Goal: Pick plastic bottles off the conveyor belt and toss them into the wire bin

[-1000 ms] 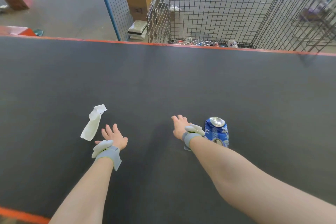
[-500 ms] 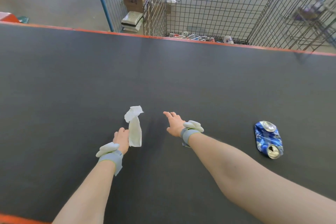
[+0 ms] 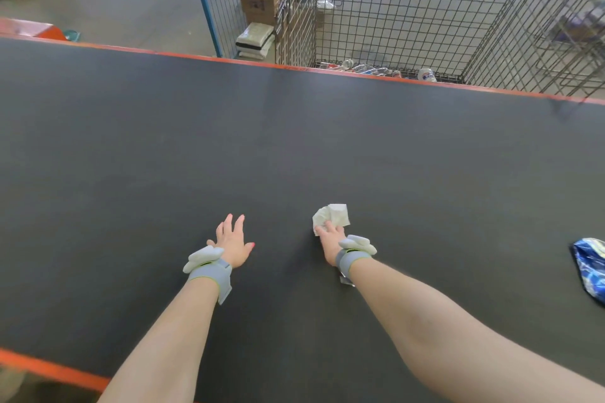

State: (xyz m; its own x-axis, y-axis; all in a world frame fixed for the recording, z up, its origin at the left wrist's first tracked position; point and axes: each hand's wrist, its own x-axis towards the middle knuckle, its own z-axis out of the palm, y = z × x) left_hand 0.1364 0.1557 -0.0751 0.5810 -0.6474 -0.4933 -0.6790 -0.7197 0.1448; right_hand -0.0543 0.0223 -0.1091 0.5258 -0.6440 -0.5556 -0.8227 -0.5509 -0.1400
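Stands at the conveyor belt (image 3: 294,147), both arms out, lower centre of the frame. Holds the left hand (image 3: 233,244) flat with fingers spread, gripping nothing, likely poised for the next piece. Lays the outstretched fingers of the right hand (image 3: 330,240) on a crumpled white paper (image 3: 332,215) without closing round it, seemingly to nudge aside something that is no bottle. Leaves the crushed blue can (image 3: 589,267) alone at the right edge. No bottle on the belt in view; plastic bottles (image 3: 366,69) only low in the wire bin (image 3: 425,10), upper right, just beyond the far orange rim.
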